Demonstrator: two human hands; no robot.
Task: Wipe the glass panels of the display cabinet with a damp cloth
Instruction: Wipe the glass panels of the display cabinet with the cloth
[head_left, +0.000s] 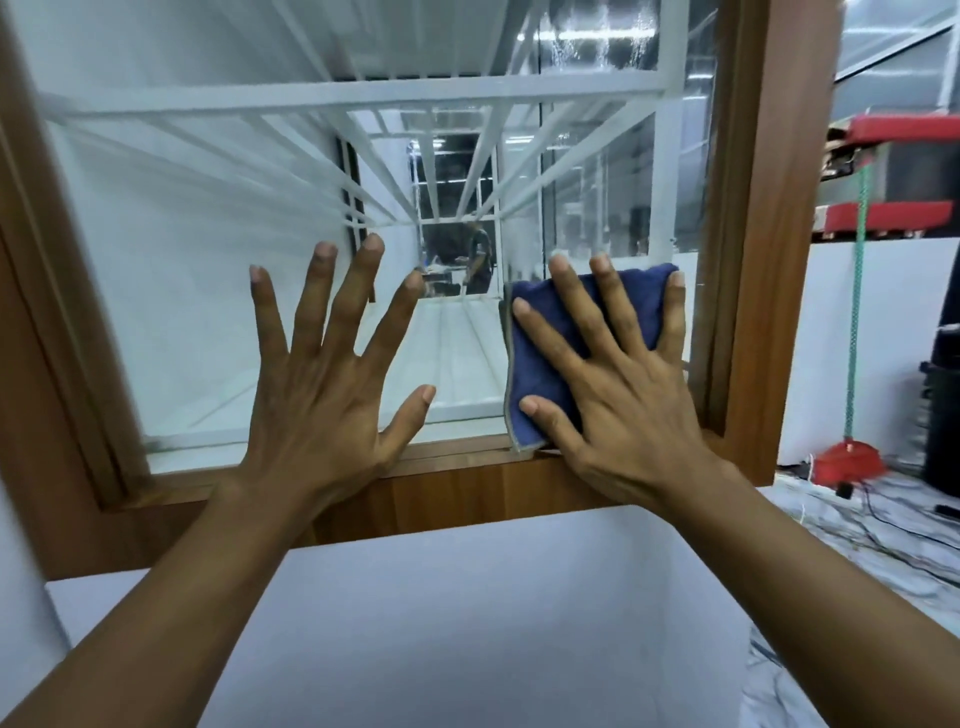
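Note:
The display cabinet's glass panel (208, 291) fills the view, set in a brown wooden frame (769, 260). My right hand (618, 379) lies flat with spread, straight fingers on a folded blue cloth (540, 358), pressing it against the glass at the panel's lower right corner. My left hand (322, 374) is spread flat on the glass left of the cloth, its thumb near the bottom rail. White shelf frames (363, 93) show inside the cabinet.
A white surface (441, 623) lies below the wooden bottom rail, under my forearms. To the right stand red shelves (893, 218), a green rope (857, 312) with a red base (849, 462), a black container (943, 405) and cables on the floor.

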